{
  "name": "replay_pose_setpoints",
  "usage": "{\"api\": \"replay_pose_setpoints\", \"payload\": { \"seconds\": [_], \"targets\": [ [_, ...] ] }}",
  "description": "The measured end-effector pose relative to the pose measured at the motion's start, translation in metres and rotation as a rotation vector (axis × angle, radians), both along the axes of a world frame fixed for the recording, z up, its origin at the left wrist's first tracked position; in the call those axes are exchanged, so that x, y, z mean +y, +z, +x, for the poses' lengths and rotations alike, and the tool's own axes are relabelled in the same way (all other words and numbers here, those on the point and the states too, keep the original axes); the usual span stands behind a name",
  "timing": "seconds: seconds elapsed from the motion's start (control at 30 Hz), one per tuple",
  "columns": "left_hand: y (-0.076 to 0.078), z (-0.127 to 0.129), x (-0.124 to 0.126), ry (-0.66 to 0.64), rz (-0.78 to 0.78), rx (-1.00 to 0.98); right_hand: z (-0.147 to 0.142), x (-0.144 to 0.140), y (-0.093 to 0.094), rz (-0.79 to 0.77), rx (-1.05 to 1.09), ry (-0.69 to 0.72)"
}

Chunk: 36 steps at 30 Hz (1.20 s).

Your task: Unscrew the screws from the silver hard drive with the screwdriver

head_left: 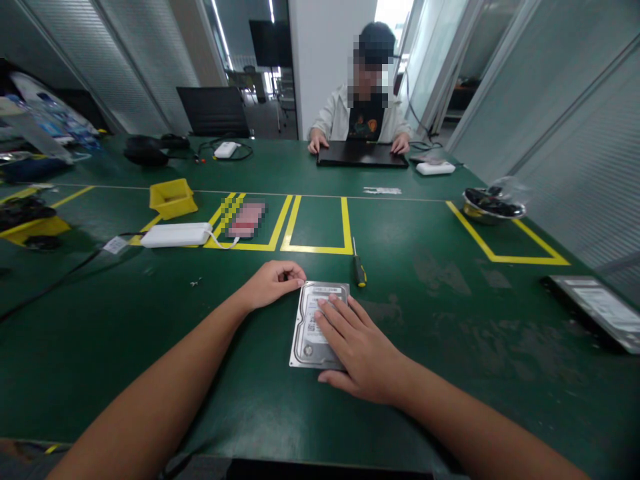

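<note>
A silver hard drive (306,333) with a white label lies flat on the green table in front of me. My right hand (357,347) rests across its right side, fingers stretched out over the label and thumb near the lower edge. At the drive's upper left corner, my left hand (275,281) has thumb and forefinger pinched together. What is between those fingertips, if anything, is too small to make out. A screwdriver (359,270) with a black and yellow handle lies just beyond the drive, to the right.
Left of centre sit a white power strip (176,235), a yellow bin (173,199) and a blurred phone (247,220). Small screws (196,283) lie nearby. Another drive (597,307) and a metal bowl (495,203) are at right. Opposite, a person (373,100) touches a black panel (363,155).
</note>
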State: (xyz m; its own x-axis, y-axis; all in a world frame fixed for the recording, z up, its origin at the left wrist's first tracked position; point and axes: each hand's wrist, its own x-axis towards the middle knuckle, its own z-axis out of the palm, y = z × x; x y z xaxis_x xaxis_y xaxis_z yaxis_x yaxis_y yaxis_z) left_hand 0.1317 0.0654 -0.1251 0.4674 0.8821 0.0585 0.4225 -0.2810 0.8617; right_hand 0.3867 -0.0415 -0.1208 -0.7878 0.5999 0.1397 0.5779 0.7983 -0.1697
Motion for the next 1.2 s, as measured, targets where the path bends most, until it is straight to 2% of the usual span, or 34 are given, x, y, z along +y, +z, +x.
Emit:
{"api": "replay_pose_setpoints", "payload": {
  "seconds": [0.37,0.73,0.87,1.0,1.1,1.2],
  "targets": [
    [0.001,-0.001,0.0,-0.01,0.084,0.023,0.0,0.0,0.0,0.004,-0.019,0.0],
    [0.005,0.001,-0.003,0.016,0.19,0.156,0.001,-0.001,0.0,0.001,-0.007,0.002],
    [-0.002,0.0,0.001,0.093,0.187,0.109,0.001,0.0,0.001,0.004,-0.003,0.0],
    [-0.009,0.005,0.008,0.161,0.316,0.199,0.0,0.0,0.0,0.008,0.017,0.003],
    [-0.012,0.012,0.018,0.159,0.443,0.33,0.0,0.0,-0.001,0.006,0.017,0.009],
    [-0.012,0.019,0.031,0.164,0.502,0.383,0.001,0.0,-0.001,0.006,0.01,0.009]
  ]
}}
